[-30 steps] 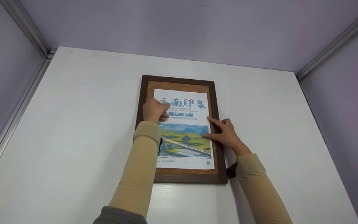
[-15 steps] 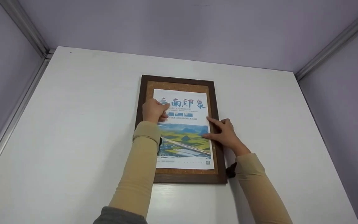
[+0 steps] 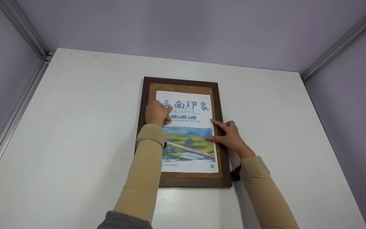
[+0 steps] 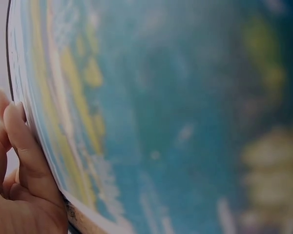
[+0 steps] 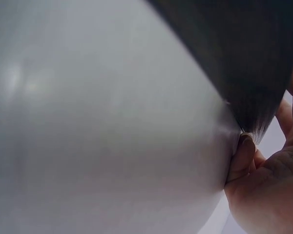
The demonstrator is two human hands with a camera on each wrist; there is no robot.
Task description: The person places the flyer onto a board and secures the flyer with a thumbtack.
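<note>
Framed poster (image 3: 187,127) on white wall (image 3: 75,127): being pinched by curled left grip (image 3: 157,113); being pressed by spread right grip (image 3: 229,136).

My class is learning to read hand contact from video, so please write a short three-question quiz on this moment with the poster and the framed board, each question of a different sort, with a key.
1. True or false: the right hand lies with straight fingers on the right edge of the poster.
2. Multiple choice: where is the left hand? A. on the white wall beside the frame. B. on the poster's upper left part, fingers curled. C. under the frame's bottom edge.
3. Fill in: the poster lies on a cork board inside a dark ____ frame.

Key: 1 true. 2 B. 3 wooden (brown).
</note>
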